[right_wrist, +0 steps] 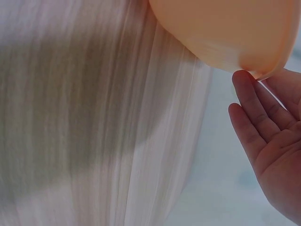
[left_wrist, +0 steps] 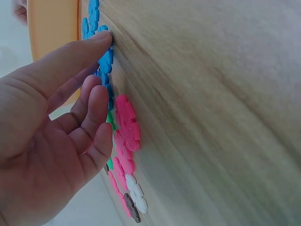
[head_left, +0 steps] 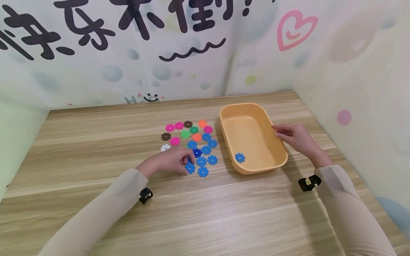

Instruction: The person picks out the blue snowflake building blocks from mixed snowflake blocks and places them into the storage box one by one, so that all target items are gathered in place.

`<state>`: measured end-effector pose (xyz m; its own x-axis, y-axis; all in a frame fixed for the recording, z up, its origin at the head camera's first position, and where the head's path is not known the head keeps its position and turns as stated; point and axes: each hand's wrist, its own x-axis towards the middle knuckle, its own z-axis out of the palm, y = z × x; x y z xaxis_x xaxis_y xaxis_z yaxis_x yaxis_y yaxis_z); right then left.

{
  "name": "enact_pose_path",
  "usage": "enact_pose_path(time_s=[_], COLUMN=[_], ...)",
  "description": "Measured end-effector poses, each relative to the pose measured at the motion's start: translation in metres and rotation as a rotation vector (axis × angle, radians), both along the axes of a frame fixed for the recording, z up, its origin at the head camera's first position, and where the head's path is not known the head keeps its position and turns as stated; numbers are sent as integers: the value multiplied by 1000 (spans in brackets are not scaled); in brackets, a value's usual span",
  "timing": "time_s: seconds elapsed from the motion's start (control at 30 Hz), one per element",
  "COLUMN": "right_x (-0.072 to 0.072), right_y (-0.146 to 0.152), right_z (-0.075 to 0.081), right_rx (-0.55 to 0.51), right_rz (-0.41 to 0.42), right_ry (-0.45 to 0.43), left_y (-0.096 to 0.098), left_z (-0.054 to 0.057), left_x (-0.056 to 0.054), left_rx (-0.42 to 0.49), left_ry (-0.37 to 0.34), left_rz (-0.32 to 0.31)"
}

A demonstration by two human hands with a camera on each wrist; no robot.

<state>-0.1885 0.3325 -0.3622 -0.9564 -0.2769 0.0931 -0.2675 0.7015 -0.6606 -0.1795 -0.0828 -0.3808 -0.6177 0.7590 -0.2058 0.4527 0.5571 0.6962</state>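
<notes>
My left hand (head_left: 174,160) is over the near-left side of a group of flat, notched plastic snowflake discs. Its thumb and forefinger pinch the edges of a light blue snowflake disc (head_left: 190,168) at the table; in the left wrist view the thumb meets blue plastic while the other fingers curl loosely. On the right, my right hand (head_left: 296,138) grips the rim of a yellow-orange plastic bin (head_left: 253,171), thumb on the inner side and fingers outside. One blue snowflake disc (head_left: 240,158) lies in the bin's near-left corner.
Around the left hand lie pink (head_left: 174,141), brown (head_left: 166,136), white (head_left: 165,147), green (head_left: 193,130), orange (head_left: 202,123) and several blue discs (head_left: 212,160). Printed walls (head_left: 192,78) border the wooden table (head_left: 205,220) at the back and right.
</notes>
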Motion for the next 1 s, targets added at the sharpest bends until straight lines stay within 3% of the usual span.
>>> enact_pose_path(time_s=[1.0], right_x=[0], right_y=[0], right_z=[-1], right_rx=[6], right_rz=[-8], right_ry=[9], left_y=[2], left_z=[-3], left_x=[3], left_rx=[32], left_ry=[78], left_rz=[-4])
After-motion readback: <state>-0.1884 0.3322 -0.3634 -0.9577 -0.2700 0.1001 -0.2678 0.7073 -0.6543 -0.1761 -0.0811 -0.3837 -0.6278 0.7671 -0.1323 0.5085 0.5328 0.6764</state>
